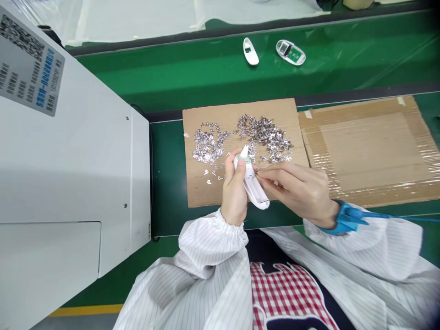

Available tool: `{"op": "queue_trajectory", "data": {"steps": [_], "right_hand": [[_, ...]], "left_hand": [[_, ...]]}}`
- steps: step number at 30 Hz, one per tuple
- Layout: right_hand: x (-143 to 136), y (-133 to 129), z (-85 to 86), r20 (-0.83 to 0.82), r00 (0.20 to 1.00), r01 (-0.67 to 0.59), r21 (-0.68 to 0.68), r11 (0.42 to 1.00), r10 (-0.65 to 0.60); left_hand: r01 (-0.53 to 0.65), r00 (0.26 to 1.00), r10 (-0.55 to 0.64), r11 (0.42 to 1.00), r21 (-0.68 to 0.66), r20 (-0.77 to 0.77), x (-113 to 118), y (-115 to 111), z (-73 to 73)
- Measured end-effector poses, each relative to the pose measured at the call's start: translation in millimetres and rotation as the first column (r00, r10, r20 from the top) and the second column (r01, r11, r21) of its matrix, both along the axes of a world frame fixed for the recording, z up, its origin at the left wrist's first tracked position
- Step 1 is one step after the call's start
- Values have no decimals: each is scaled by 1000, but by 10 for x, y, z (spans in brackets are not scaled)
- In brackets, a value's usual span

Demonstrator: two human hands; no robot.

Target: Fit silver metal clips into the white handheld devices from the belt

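My left hand [235,190] is wrapped round a white handheld device [253,188] with a pale green band and a narrow tip pointing away from me. Its long compartment is uncovered. The fingers of my right hand [299,185] are pinched together at the right edge of that compartment; what they hold, if anything, is too small to name. Behind the hands, small metal clips [208,144] lie on the left of a cardboard sheet [199,192], and a denser pile of metal pieces [270,135] lies on its right.
A large white machine [103,160] stands at the left. Another cardboard piece [381,156] lies to the right. Beyond, on green, are a white shell [250,51] and an open shell with a circuit board [290,52]. A blue wrist strap [345,217] trails its cord rightward.
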State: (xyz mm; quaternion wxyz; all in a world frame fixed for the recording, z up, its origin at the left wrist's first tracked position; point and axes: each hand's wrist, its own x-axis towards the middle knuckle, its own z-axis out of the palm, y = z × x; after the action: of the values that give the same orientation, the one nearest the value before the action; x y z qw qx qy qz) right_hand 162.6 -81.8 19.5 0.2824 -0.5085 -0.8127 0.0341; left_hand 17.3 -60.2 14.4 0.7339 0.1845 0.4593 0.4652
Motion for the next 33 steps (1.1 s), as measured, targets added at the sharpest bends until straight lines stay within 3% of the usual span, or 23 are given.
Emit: {"op": "queue_trajectory", "data": {"steps": [3, 8, 12, 14, 16, 19, 23, 27, 33], "right_hand": [[5, -5, -10, 25, 998, -58, 45, 997, 57], [17, 5, 24, 70, 987, -142, -42, 989, 145], [32, 67, 81, -106, 966, -251, -186, 950, 235], [31, 138, 83, -239, 955, -235, -244, 941, 176], [11, 238, 40, -279, 960, -91, -266, 960, 14], [-64, 413, -127, -117, 986, 69, -376, 924, -121], [-216, 581, -409, 57, 998, 4, -548, 836, 33], [-354, 668, -538, 61, 992, -59, -558, 828, 111], [-451, 830, -519, 107, 977, -80, -617, 783, 184]], "left_hand": [[1, 1000, -1, 1000, -2, 6, -6, 2, -4], [-5, 1000, 5, 1000, -6, 15, 2, -18, -44], [-8, 998, 10, 999, -35, 56, -36, 7, -70], [-28, 995, 33, 998, -53, 89, -134, 64, -75], [-91, 990, 96, 994, -57, 99, -306, 144, -70], [-232, 969, 237, 971, -65, 77, -635, 248, -34], [-315, 944, 322, 945, -84, 74, -928, 270, 29], [-283, 952, 293, 952, -114, 83, -917, 219, -3], [-183, 978, 190, 980, -79, 81, -757, 189, -156]]}}
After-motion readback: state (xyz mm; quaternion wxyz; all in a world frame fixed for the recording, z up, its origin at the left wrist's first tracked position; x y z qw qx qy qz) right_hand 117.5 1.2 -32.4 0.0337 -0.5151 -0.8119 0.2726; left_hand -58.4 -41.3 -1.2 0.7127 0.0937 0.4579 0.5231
